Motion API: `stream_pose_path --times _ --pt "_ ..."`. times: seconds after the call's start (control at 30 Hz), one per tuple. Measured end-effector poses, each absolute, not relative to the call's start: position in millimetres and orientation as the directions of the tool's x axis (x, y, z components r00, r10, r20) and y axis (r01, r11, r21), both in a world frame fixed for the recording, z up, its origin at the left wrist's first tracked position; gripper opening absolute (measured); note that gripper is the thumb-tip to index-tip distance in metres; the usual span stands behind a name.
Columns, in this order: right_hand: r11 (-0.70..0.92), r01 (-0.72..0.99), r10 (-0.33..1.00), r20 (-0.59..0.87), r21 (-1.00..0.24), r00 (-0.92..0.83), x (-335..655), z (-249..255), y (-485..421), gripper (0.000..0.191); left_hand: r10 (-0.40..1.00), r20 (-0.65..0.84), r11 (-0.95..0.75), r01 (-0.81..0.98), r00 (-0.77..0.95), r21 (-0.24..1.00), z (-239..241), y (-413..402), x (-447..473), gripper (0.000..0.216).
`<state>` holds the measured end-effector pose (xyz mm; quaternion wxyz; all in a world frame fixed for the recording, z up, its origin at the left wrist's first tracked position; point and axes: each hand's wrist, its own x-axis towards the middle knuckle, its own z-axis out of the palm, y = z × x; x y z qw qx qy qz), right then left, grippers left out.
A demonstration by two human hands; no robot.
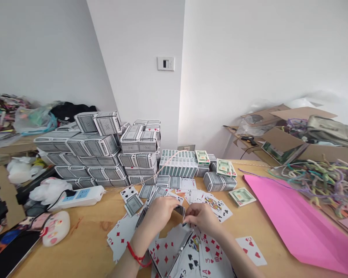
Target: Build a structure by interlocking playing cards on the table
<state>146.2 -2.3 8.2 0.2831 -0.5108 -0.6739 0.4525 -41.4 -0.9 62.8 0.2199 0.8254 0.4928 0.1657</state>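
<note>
Read clock positions from the hands, with 12 o'clock toward the wall.

Left hand (161,212): fingers narrow, thumb and forefinger holding the upper edge of a bent card (179,210). A red cord bracelet (135,253) encircles the wrist.

Right hand (201,216): fingertips drawn together in a pinch on the 4 o'clock end of the same card. The exact grip beneath the fingertips is hidden.

Card frame (179,251): an open, thin-walled form at 6 o'clock, lying below the hands and between the forearms. Diamond-suit cards (166,247) show within its walls. Its far end is partly covered by the left hand.

Surrounding layout on the wooden table (87,256):
- 4 o'clock: five of hearts (251,251), face up, apart from the other cards.
- 3 o'clock: pink sheet (295,224), flat.
- Between 2 and 3 o'clock: green card box (242,197), lying flat near the sheet.
- 1 o'clock: a second green box (225,168), resting on a grey card block (220,181).
- 12 o'clock: row of upright decks (178,164).
- 10 to 11 o'clock: tall stack of card blocks (95,150), several layers high.
- 9 o'clock: white power strip (79,197).
- 8 o'clock: loose cards (120,235), overlapping, diamonds visible.
</note>
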Motion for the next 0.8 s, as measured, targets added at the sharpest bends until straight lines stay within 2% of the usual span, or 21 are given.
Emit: stream_pose_path --times 0.13,0.2,0.37,0.53,0.7,0.8 --pt "0.265 0.548 0.939 0.083 -0.793 -0.334 144 12 -3 0.036 0.872 0.05 -0.436 0.725 0.487 0.534 64 -4 -36 0.033" --pt "0.312 0.561 0.926 0.114 -0.767 -0.36 142 13 -5 0.039 0.872 0.064 -0.439 0.721 0.484 0.536 65 -5 -35 0.033" --pt "0.295 0.556 0.927 0.091 -0.777 -0.365 134 10 -10 0.045 0.868 0.102 -0.458 0.706 0.485 0.54 61 -4 -35 0.031" --pt "0.303 0.691 0.953 0.223 -0.657 -0.205 133 -3 -6 0.049 0.836 0.191 -0.52 0.631 0.515 0.576 57 -4 -33 0.032" --pt "0.309 0.732 0.949 0.249 -0.608 -0.194 133 -10 -5 0.043 0.847 0.143 -0.482 0.625 0.513 0.615 67 -7 -30 0.034" --pt "0.299 0.756 0.953 0.216 -0.583 -0.211 130 -5 -7 0.033 0.858 0.136 -0.462 0.628 0.495 0.626 68 -8 -28 0.024"
